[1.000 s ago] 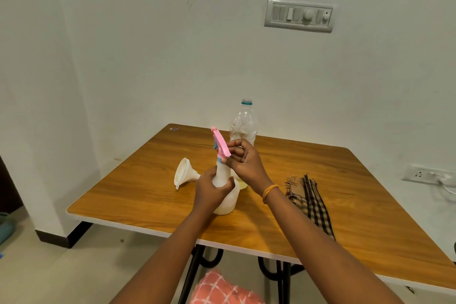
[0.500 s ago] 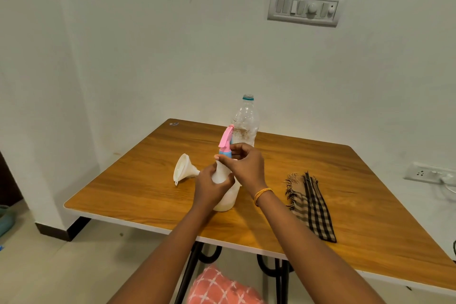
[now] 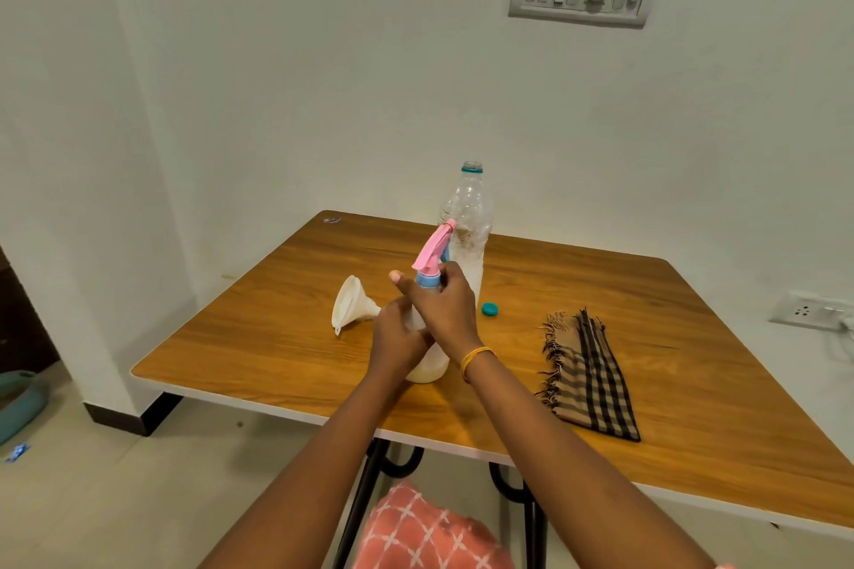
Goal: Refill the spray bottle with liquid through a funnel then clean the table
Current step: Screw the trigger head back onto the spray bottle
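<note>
A white spray bottle [image 3: 430, 367] with a pink and blue trigger head [image 3: 432, 252] stands upright on the wooden table [image 3: 259, 337]. My left hand [image 3: 397, 337] wraps around the bottle's body. My right hand [image 3: 443, 300] grips the blue collar under the trigger head, its wrist crossed over the left. A white funnel [image 3: 351, 303] lies on its side just left of the bottle. Behind stands a clear plastic bottle [image 3: 466, 217], uncapped, nearly drained. Its teal cap [image 3: 490, 309] lies on the table to the right.
A checked brown cloth [image 3: 587, 377] lies folded on the table's right half. White walls close in behind and to the left. A wall socket [image 3: 806, 310] sits at the right. The table's front edge is close to me, with orange patterned fabric [image 3: 425, 531] below.
The pink trigger head has turned from pointing left to pointing away and to the right. My right hand has twisted around the collar. The teal cap has come into view.
</note>
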`<state>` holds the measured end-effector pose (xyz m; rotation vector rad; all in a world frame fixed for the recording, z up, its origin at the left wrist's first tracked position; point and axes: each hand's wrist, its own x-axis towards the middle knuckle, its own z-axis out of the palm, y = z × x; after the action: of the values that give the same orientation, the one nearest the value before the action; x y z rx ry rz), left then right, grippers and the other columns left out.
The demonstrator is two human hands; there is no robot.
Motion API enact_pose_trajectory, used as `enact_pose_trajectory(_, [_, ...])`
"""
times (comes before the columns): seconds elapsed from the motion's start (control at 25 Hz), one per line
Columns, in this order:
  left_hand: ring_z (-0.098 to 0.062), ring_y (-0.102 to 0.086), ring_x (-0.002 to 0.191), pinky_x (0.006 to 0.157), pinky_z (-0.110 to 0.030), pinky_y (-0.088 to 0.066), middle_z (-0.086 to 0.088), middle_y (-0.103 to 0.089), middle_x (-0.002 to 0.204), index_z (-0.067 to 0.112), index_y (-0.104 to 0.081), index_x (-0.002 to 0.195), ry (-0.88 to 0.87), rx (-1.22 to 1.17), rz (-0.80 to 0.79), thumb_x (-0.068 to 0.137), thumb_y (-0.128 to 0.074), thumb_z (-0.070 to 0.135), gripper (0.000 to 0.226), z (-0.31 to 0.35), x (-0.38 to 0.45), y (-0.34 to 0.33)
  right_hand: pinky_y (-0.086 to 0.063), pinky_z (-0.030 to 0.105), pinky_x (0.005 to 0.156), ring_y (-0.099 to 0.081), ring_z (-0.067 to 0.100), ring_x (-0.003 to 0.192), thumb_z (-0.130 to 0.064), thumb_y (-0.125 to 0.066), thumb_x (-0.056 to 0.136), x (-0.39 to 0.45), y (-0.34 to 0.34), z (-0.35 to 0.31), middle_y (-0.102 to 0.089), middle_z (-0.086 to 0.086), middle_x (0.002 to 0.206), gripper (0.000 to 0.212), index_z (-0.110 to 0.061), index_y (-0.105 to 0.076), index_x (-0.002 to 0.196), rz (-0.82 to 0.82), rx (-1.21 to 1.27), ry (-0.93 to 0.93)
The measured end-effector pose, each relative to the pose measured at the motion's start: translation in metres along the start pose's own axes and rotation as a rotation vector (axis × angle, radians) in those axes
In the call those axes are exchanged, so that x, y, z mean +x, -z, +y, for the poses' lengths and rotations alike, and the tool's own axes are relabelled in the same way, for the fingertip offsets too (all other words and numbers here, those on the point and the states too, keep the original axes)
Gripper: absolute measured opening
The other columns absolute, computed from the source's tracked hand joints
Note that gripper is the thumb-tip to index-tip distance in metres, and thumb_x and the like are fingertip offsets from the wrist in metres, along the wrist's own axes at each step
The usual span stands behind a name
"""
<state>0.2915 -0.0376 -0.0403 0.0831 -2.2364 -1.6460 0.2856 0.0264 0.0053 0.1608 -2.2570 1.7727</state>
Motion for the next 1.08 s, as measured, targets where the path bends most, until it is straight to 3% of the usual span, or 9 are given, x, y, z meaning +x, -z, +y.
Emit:
enact_pose_trajectory(0.08, [-0.019,-0.062,0.098,0.072,-0.022,-0.049,-0.007,-0.067,0.111,0.011,-0.059,0.119,-0.021,0.031,0.009,0.082,-0.069,0.024,0.041,-0.001,0.002,0.0,-0.05,0.024,0.086,-0.059,0.014,0.103,-0.03,-0.058,0.092,-0.006,0.005,0.006,-0.059,-0.005,0.106,0.023,-0.026,-0.052,0.114,-0.077,0.119,-0.027])
enact_pose_trajectory(0.2, [-0.012,-0.057,0.092,0.069,-0.017,-0.044,-0.003,-0.065,0.108,0.012,-0.059,0.117,-0.042,0.018,-0.014,0.08,-0.072,0.028,0.043,0.0,0.0,-0.001,-0.052,0.027,0.087,-0.059,0.014,0.102,-0.017,-0.047,0.097,-0.011,0.014,0.016,-0.063,-0.001,0.107,0.024,-0.015,-0.064,0.114,0.052,0.252,-0.053])
enact_pose_trajectory(0.32, [-0.011,-0.056,0.093,0.07,-0.015,-0.043,0.001,-0.062,0.105,0.012,-0.057,0.12,-0.037,0.021,-0.014,0.079,-0.072,0.028,0.046,0.0,-0.001,0.0,-0.054,0.029,0.082,-0.061,0.016,0.097,-0.016,-0.049,0.096,-0.012,0.013,0.016,-0.066,0.001,0.098,0.02,-0.014,-0.067,0.102,0.169,0.321,-0.078])
enact_pose_trajectory(0.48, [-0.009,-0.055,0.086,0.06,-0.011,-0.039,0.0,-0.063,0.101,0.01,-0.06,0.114,-0.026,0.033,0.005,0.079,-0.073,0.024,0.039,0.002,0.002,-0.001,-0.051,0.024,0.089,-0.059,0.011,0.104,-0.022,-0.049,0.097,-0.004,0.007,0.009,-0.061,-0.002,0.112,0.031,-0.017,-0.055,0.127,-0.073,0.277,-0.081])
enact_pose_trajectory(0.6, [-0.012,-0.058,0.085,0.062,-0.016,-0.043,-0.007,-0.068,0.104,0.011,-0.062,0.109,-0.016,0.034,0.024,0.081,-0.071,0.023,0.032,-0.002,0.005,-0.001,-0.052,0.032,0.093,-0.06,0.013,0.107,-0.023,-0.072,0.082,-0.001,0.0,0.009,-0.066,0.001,0.116,0.041,-0.014,-0.062,0.12,0.145,0.192,-0.119])
enact_pose_trajectory(0.68, [-0.015,-0.061,0.09,0.063,-0.017,-0.043,-0.009,-0.068,0.107,0.011,-0.061,0.112,0.003,0.034,0.027,0.084,-0.067,0.022,0.03,-0.004,0.006,-0.002,-0.052,0.03,0.089,-0.06,0.014,0.104,-0.024,-0.078,0.075,-0.005,-0.009,0.003,-0.066,0.002,0.114,0.047,-0.014,-0.06,0.117,0.224,0.215,-0.173])
enact_pose_trajectory(0.8, [-0.022,-0.062,0.103,0.074,-0.024,-0.047,-0.011,-0.066,0.112,0.007,-0.058,0.119,0.023,0.066,0.019,0.088,-0.063,0.021,0.034,-0.005,0.007,-0.002,-0.047,0.026,0.088,-0.053,0.013,0.108,-0.027,-0.074,0.079,-0.005,-0.013,-0.002,-0.056,0.001,0.119,0.051,-0.018,-0.047,0.122,0.099,0.225,-0.2])
enact_pose_trajectory(0.92, [-0.021,-0.062,0.096,0.073,-0.024,-0.048,-0.011,-0.067,0.106,0.006,-0.06,0.111,-0.03,0.034,0.014,0.082,-0.069,0.02,0.034,-0.008,0.008,-0.002,-0.045,0.024,0.087,-0.053,0.014,0.108,-0.02,-0.056,0.092,-0.003,-0.001,0.001,-0.056,0.002,0.118,0.034,-0.019,-0.051,0.125,-0.059,0.276,-0.175])
enact_pose_trajectory(1.08, [-0.019,-0.062,0.089,0.063,-0.019,-0.045,-0.004,-0.066,0.096,0.01,-0.061,0.103,-0.028,-0.006,0.017,0.079,-0.071,0.026,0.031,-0.011,0.008,-0.002,-0.051,0.034,0.095,-0.059,0.014,0.108,-0.018,-0.069,0.084,-0.005,0.003,0.013,-0.064,-0.003,0.114,0.038,-0.015,-0.062,0.121,0.118,0.292,-0.151])
